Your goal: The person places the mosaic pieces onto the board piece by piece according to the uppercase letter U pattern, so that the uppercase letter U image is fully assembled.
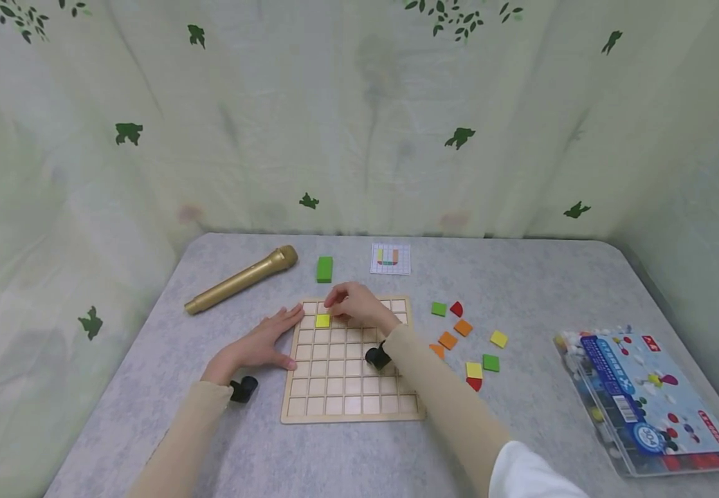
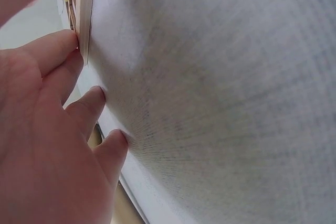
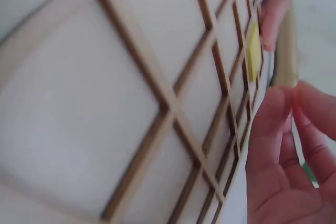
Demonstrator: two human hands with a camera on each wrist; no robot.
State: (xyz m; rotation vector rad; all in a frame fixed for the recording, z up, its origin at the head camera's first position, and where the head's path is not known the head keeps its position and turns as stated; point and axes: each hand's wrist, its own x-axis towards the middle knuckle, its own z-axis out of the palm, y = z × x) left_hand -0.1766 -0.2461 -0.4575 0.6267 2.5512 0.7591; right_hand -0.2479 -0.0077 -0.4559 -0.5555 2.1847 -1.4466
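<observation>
A wooden grid board [image 1: 353, 418] lies on the table with one yellow square tile [image 1: 323, 321] in a cell near its upper left corner. My left hand [image 1: 261, 342] lies spread along the board's left edge; its thumb and a fingertip touch the frame, and in the left wrist view other fingertips rest on the table. Over the board's top rows is my right hand [image 1: 359, 304], just above and right of the yellow tile [image 3: 253, 52]. Its thumb and index fingertips [image 3: 278, 98] meet in the right wrist view, with no tile showing between them.
Loose green, orange, yellow and red tiles [image 1: 448, 340] lie right of the board. Behind it are a green block [image 1: 324, 270] and a small pattern card [image 1: 391, 259]. A gold microphone [image 1: 241, 280] lies at the back left, a clear plastic case [image 1: 652, 401] at the right.
</observation>
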